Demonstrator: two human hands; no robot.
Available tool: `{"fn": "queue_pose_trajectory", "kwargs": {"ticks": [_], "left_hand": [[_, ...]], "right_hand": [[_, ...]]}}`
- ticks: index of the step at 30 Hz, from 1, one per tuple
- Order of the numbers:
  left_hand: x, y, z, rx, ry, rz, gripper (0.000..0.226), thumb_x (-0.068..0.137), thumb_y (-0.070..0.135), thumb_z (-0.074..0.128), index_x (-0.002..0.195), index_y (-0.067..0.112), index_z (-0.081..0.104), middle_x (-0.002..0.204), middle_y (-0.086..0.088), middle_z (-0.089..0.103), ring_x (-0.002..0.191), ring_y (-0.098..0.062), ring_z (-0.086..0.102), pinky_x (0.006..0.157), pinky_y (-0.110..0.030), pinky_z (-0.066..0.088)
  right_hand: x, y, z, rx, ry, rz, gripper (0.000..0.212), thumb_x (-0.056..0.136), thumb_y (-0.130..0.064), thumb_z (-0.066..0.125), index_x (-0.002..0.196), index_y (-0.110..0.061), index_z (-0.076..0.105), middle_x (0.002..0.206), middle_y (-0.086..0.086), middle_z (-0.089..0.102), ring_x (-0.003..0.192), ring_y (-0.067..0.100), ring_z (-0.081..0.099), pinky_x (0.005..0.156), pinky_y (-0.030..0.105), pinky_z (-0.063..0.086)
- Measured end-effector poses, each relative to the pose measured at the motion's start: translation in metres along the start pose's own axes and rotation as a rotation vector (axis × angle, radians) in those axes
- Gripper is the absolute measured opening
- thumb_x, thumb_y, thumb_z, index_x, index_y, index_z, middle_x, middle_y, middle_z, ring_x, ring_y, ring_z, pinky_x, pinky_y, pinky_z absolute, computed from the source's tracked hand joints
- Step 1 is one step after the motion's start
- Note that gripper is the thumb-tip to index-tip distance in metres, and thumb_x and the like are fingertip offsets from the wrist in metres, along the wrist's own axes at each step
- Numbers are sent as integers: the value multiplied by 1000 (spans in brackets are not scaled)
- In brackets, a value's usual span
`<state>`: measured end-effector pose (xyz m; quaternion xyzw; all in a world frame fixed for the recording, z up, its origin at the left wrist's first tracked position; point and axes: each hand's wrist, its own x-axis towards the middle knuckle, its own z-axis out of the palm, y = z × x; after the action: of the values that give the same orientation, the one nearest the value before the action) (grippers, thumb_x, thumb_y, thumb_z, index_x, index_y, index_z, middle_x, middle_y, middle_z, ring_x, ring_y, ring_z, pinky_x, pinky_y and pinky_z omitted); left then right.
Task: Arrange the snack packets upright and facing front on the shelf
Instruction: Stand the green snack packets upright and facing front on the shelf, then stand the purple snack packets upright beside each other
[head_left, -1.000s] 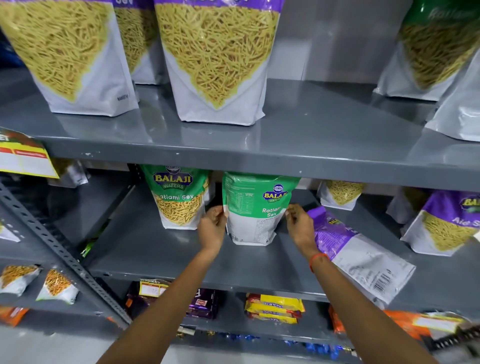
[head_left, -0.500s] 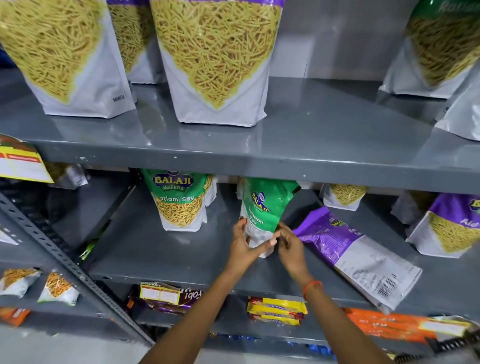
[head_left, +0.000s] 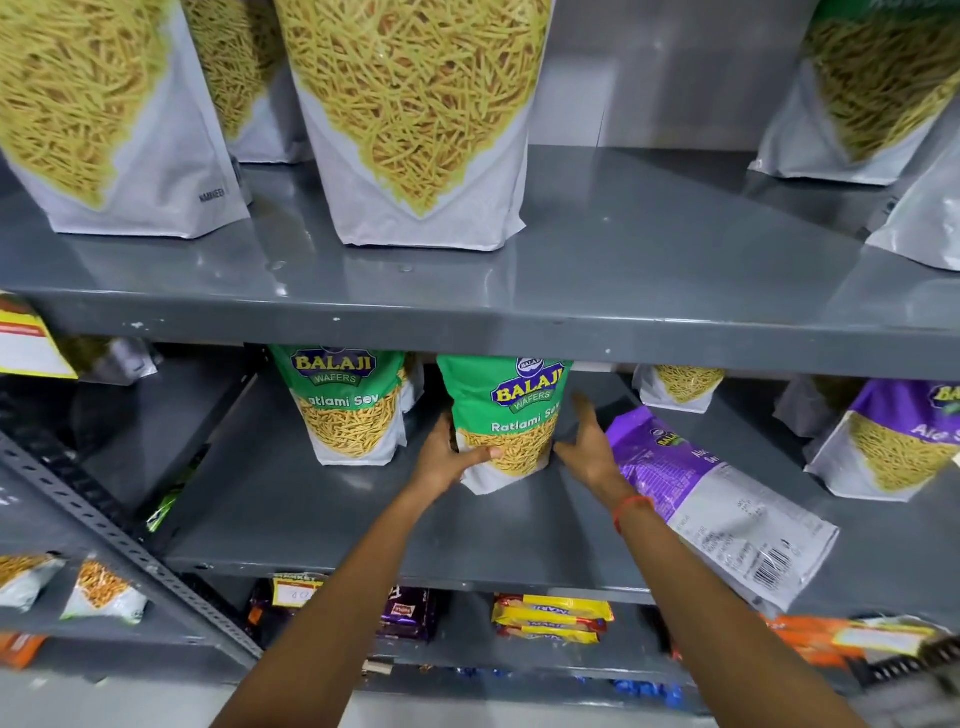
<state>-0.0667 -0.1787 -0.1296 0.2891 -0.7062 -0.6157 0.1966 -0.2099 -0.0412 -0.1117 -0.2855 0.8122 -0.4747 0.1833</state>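
A green Ratlami Sev packet (head_left: 511, 410) stands upright on the grey middle shelf (head_left: 363, 525) with its front toward me. My left hand (head_left: 449, 457) grips its lower left side, thumb across the front. My right hand (head_left: 584, 447) is at the packet's right side with fingers spread, and holds nothing. A second green packet (head_left: 345, 410) stands upright, front facing, just to the left. A purple packet (head_left: 717, 499) lies flat on the shelf, back side up, right beside my right wrist.
The upper shelf edge (head_left: 519, 322) hangs low over the packet tops. Large sev bags (head_left: 415, 119) stand on it. Another purple packet (head_left: 893, 441) stands at the right, and smaller packets at the back. A slanted metal upright (head_left: 104, 519) borders the left. Biscuit packs (head_left: 550, 618) lie below.
The green packet has been turned from back-facing, through edge-on, to front-facing and stands on the shelf. My right hand has come off it and opened; my left hand still holds it.
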Motion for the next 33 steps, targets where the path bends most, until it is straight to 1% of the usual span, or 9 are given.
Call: {"fn": "queue_pose_trajectory", "kwargs": {"ticks": [3, 7, 13, 17, 23, 26, 29, 31, 33], "left_hand": [[5, 2, -8, -12, -64, -12, 72, 53, 32, 83, 117, 16, 54, 123, -10, 63, 111, -22, 60, 100, -42, 47], [8, 2, -6, 25, -109, -16, 52, 72, 6, 74, 119, 7, 52, 126, -18, 61, 107, -24, 60, 95, -37, 49], [6, 3, -4, -4, -37, -10, 51, 76, 5, 70, 120, 9, 45, 128, -16, 56, 115, -27, 56, 107, -51, 40], [-14, 7, 12, 176, 210, 74, 91, 80, 29, 67, 145, 15, 5, 157, -8, 13, 143, -23, 17, 116, -41, 20], [-58, 10, 92, 465, 382, 325, 84, 86, 49, 43, 141, 18, -13, 153, 1, -16, 141, -6, -13, 116, -20, -6], [-81, 13, 157, 430, 243, 246, 83, 83, 58, 32, 143, 17, -8, 156, -2, -4, 144, -12, 2, 116, -23, 10], [-88, 17, 219, 261, 184, -93, 79, 83, 47, 52, 141, 1, 22, 145, -19, 41, 126, -33, 47, 99, -38, 40], [-82, 16, 250, 128, 235, -238, 48, 80, 31, 63, 112, -4, 57, 110, -29, 66, 102, -39, 62, 84, -43, 49], [-68, -3, 267, -33, 271, -325, 34, 67, 31, 65, 78, -2, 68, 88, -30, 71, 86, -39, 68, 77, -48, 56]], "right_hand": [[2, -4, 2, 100, -138, 31, 78, 70, 14, 60, 136, -10, 26, 135, 17, 50, 125, 29, 48, 107, 44, 40], [-12, 9, 13, 173, -1, 102, 66, 71, 12, 62, 128, -6, 35, 125, 20, 54, 115, 29, 54, 100, 46, 46], [-9, 3, 20, 68, 109, 47, 59, 70, 3, 63, 123, -3, 39, 122, 24, 53, 115, 37, 51, 99, 53, 45], [-23, -5, 16, -125, 305, -183, 57, 74, 0, 59, 127, 2, 37, 122, 25, 48, 116, 37, 42, 101, 43, 37], [-26, 24, -33, -661, 233, -263, 55, 78, -21, 58, 127, -3, 40, 139, 22, 41, 128, 39, 38, 110, 49, 32], [-29, 53, -77, -867, 7, -30, 58, 90, -41, 43, 136, -8, 31, 149, 15, 30, 137, 33, 27, 115, 53, 16], [-33, 82, -127, -877, -136, 110, 58, 91, -50, 31, 138, -15, 30, 151, 8, 30, 137, 31, 28, 114, 51, 21], [-34, 91, -161, -760, -214, 159, 57, 92, -53, 28, 137, -18, 32, 152, 6, 30, 138, 31, 27, 114, 47, 21], [-36, 93, -187, -626, -296, 192, 53, 95, -48, 26, 135, -16, 37, 150, 11, 34, 137, 32, 32, 113, 41, 22]]}}
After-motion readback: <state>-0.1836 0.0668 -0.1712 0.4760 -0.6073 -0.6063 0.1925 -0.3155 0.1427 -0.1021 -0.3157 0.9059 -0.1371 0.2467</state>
